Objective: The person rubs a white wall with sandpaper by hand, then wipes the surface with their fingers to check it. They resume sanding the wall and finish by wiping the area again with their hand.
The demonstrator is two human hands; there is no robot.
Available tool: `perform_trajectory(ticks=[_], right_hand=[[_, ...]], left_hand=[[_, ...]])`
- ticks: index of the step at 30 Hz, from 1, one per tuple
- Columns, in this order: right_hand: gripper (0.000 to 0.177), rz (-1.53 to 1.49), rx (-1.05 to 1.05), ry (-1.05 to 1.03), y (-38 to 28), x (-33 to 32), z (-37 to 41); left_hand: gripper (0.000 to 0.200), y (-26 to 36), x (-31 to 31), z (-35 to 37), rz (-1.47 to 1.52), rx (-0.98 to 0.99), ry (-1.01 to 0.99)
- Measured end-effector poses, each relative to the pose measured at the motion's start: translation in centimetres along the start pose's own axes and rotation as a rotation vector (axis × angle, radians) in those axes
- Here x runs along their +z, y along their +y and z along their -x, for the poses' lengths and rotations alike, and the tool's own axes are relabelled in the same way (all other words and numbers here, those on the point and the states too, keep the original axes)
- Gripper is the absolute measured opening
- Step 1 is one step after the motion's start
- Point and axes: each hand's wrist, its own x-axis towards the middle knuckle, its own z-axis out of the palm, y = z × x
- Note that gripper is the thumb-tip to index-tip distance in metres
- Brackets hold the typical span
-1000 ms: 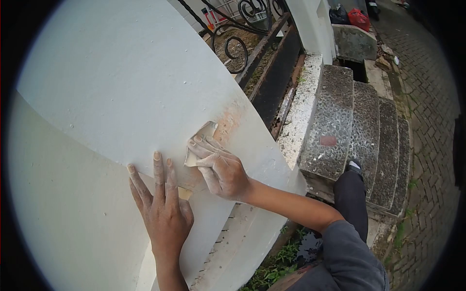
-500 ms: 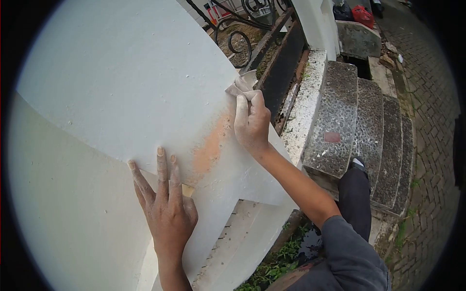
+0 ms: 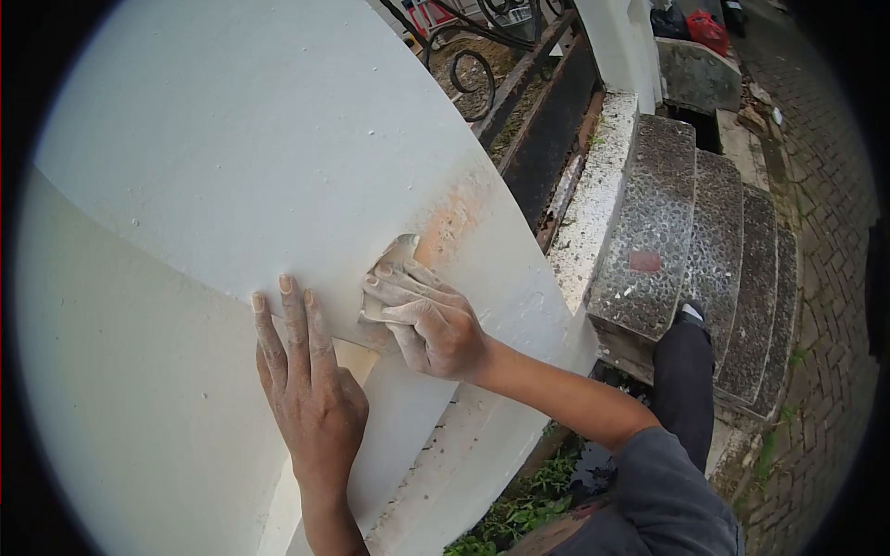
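Note:
My right hand (image 3: 434, 322) presses a folded, dusty piece of sandpaper (image 3: 404, 248) flat against the white wall (image 3: 241, 139), its fingers laid over the sheet. Just above and to the right of it is a worn orange patch (image 3: 452, 224) in the white paint, its lower part covered by the hand and sheet. My left hand (image 3: 313, 398) rests on the wall's edge to the left, fingers stretched out and fingertips touching the surface, with nothing held. White dust coats the fingers of both hands.
A black iron gate (image 3: 547, 120) stands beyond the wall's far edge. Pebbled steps (image 3: 644, 222) lie to the right, my shoe (image 3: 691, 312) on them. Green plants (image 3: 528, 482) grow below. Red and black bags (image 3: 707, 32) sit at the back by the paved road (image 3: 825, 232).
My right hand has moved down and left with the sandpaper, from the wall's upper edge across the orange patch. It was pinching the sheet and now lies flatter over it. My left hand has barely moved.

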Motion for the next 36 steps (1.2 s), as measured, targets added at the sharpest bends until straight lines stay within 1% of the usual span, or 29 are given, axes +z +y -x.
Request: perform_trajectory(ticks=[1, 2, 5, 6, 7, 8, 11, 13, 15, 19, 22, 24, 29, 30, 33, 35, 36], right_hand=[[0.004, -0.006, -0.023, 0.003, 1.1, -0.3, -0.1], [0.005, 0.015, 0.177, 0.075, 3.3, -1.2, -1.1], [0.006, -0.072, 0.526, 0.045, 0.4, 0.0, -0.8], [0.005, -0.067, 0.274, -0.037, -2.7, 0.6, -0.3], [0.007, -0.062, 0.020, -0.111, -5.0, 1.1, 0.2], [0.005, -0.034, 0.015, -0.068, -4.1, 1.0, 0.3], [0.004, 0.055, 0.010, 0.078, 2.2, -0.2, -0.6], [0.004, -0.025, 0.311, 0.118, 2.4, -0.7, -1.3], [0.005, -0.040, 0.348, 0.082, -0.4, 0.9, -0.1], [0.005, -0.020, -0.076, -0.096, -0.5, 0.3, 1.0], [0.003, -0.027, 0.163, 0.077, 0.1, 1.2, 0.5], [0.002, -0.031, 0.309, 0.169, 0.7, 1.1, -0.2], [0.002, 0.045, -0.003, 0.028, 0.2, 0.3, 0.1], [0.005, 0.018, 0.207, 0.130, 2.2, -0.7, -1.3], [0.005, -0.070, 0.385, 0.141, -0.2, 0.8, -0.4], [0.005, -0.120, 0.019, -0.079, -5.6, 1.3, 1.0], [0.004, -0.091, -0.020, -0.101, -4.2, 1.3, 1.5]], left_hand=[[0.077, -0.1, 0.0, -0.1, -0.003, 0.005, 0.008], [0.077, -0.1, -0.1, -0.2, 0.000, 0.003, 0.005], [0.077, 0.0, -0.2, 0.0, 0.036, -0.014, 0.005], [0.077, -0.2, 0.0, 0.1, 0.049, -0.013, 0.024], [0.077, -0.3, 0.1, 0.0, 0.058, -0.005, 0.044], [0.076, -0.2, 0.1, 0.0, 0.058, -0.010, 0.049], [0.074, -0.3, -0.1, -0.3, 0.038, -0.001, 0.043], [0.072, 0.0, -0.4, -0.2, 0.019, -0.011, 0.012], [0.072, -0.2, -0.1, -0.1, 0.043, -0.006, 0.022], [0.071, -0.5, -0.2, -0.1, 0.069, -0.009, 0.017], [0.071, -0.4, -0.3, -0.1, -0.017, -0.003, -0.030], [0.071, -0.4, -0.3, 0.1, -0.011, -0.021, -0.015], [0.071, -0.7, -0.1, -0.1, -0.033, -0.018, -0.009], [0.070, -0.6, -0.3, -0.3, -0.036, -0.021, -0.023], [0.069, -0.6, -0.3, -0.1, -0.006, -0.029, -0.034], [0.069, -0.5, -0.2, -0.4, -0.013, -0.031, -0.025], [0.069, -0.6, -0.2, -0.4, -0.032, -0.029, -0.033]])
